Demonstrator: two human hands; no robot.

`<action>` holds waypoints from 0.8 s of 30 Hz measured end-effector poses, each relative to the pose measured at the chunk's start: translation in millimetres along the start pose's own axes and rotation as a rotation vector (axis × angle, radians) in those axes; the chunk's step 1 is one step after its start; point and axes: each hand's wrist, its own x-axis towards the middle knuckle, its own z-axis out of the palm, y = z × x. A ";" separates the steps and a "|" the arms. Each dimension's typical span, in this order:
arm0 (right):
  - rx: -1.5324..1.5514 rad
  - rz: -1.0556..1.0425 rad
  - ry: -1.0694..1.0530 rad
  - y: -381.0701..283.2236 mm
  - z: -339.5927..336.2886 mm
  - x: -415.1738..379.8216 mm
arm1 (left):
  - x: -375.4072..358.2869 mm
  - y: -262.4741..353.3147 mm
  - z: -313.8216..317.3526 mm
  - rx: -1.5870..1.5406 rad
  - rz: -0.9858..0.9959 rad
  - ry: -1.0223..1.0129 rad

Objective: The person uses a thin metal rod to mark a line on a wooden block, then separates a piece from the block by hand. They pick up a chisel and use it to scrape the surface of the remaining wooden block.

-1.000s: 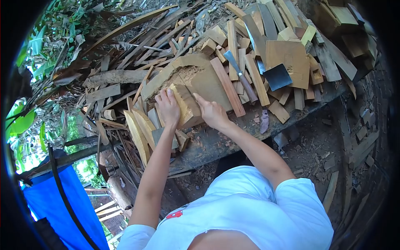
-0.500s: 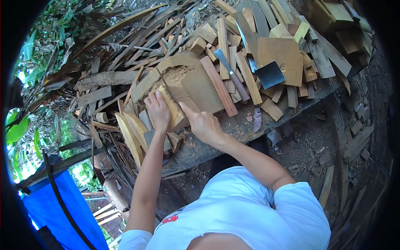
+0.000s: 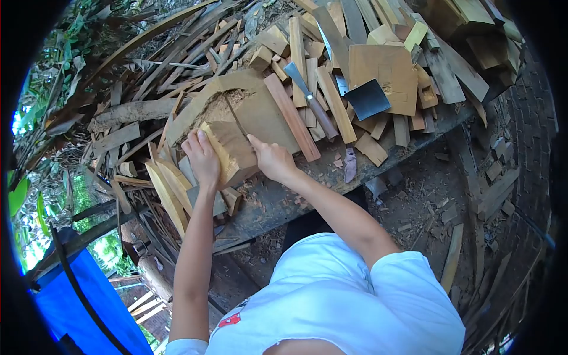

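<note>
My left hand [image 3: 203, 161] is closed around the left edge of a pale wooden block [image 3: 232, 145], fingers over its top edge. The block leans on a larger, thick slab of wood [image 3: 271, 116] with a rough, chipped hollow. My right hand [image 3: 274, 160] grips a tool with a long, thin dark blade [image 3: 236, 116], seen nearly edge-on along the block's upper right side. Its handle is hidden in my fist. To the right, a knife [image 3: 307, 94] with a wooden handle lies on wood strips, beside a reddish wood strip [image 3: 291, 117].
A worn bench [image 3: 266, 208] carries chips and offcuts. Further right lie a square wooden board [image 3: 390, 71], a dark square plate [image 3: 368, 99] and a purple scrap [image 3: 350, 165]. Scrap wood is heaped behind. A blue tarp [image 3: 89, 299] hangs lower left.
The whole view has shifted, so things appear further left and slightly higher. The block shows more of its broad face, and my right hand with the blade sits slightly further right against it.
</note>
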 end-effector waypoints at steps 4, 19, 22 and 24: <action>0.080 0.004 -0.015 -22.4 -23.2 -25.7 | 3.2 -7.4 4.2 -0.016 0.013 0.007; 0.114 -0.076 -0.004 -16.0 -21.8 -59.2 | 0.5 -8.5 3.5 -0.038 0.036 0.011; 0.124 -0.039 0.035 -2.5 -9.8 -36.3 | 0.7 -7.1 2.9 -0.036 0.041 0.022; 0.139 -0.015 0.007 -10.4 -13.4 -49.7 | 5.9 -7.7 4.4 -0.034 0.045 0.020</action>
